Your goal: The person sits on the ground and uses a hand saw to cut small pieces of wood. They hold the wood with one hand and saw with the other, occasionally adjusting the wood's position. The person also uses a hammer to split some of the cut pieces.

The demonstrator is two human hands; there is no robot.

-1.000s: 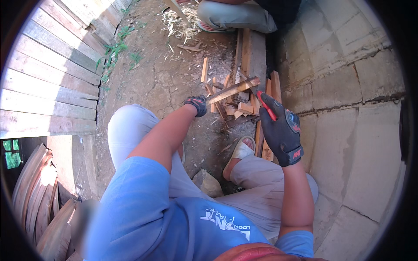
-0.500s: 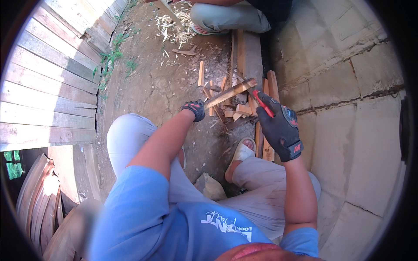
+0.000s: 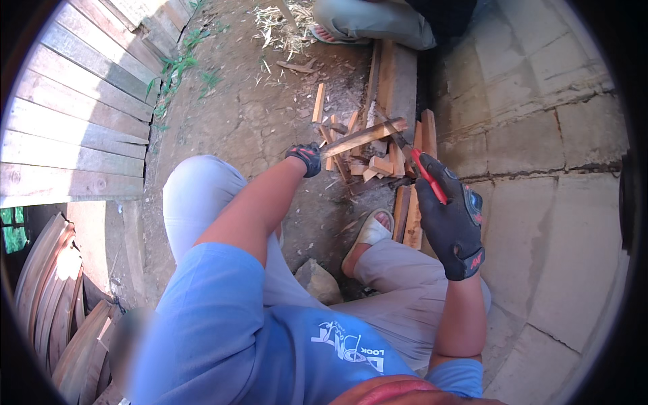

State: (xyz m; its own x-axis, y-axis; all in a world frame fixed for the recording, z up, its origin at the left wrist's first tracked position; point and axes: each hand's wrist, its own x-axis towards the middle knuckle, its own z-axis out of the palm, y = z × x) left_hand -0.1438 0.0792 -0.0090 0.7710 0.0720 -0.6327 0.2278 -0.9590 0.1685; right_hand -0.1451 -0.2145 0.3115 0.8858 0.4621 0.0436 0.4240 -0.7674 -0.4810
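Observation:
My left hand (image 3: 306, 158), in a dark glove, is closed around the near-left end of a strip of wood (image 3: 361, 140). The strip slants up to the right over a pile of cut pieces. In my gloved right hand (image 3: 451, 216) is the red handle of a handsaw (image 3: 430, 177). Its narrow dark blade reaches up and left, crossing the strip close to its far end; the blade's teeth are too small to make out. Beneath the strip lie several short wood blocks (image 3: 381, 166) and offcuts.
Ahead, another person (image 3: 378, 23) sits with a sandalled foot near wood shavings (image 3: 287, 30). A long beam (image 3: 398, 74) runs along the block wall (image 3: 520, 135) on the right. A plank wall (image 3: 81, 101) stands left. A stone (image 3: 318, 282) lies between my feet.
My right hand has drawn back toward me and slightly right, and more of the dark blade now shows. My left hand still grips the strip; the whole view has shifted a little.

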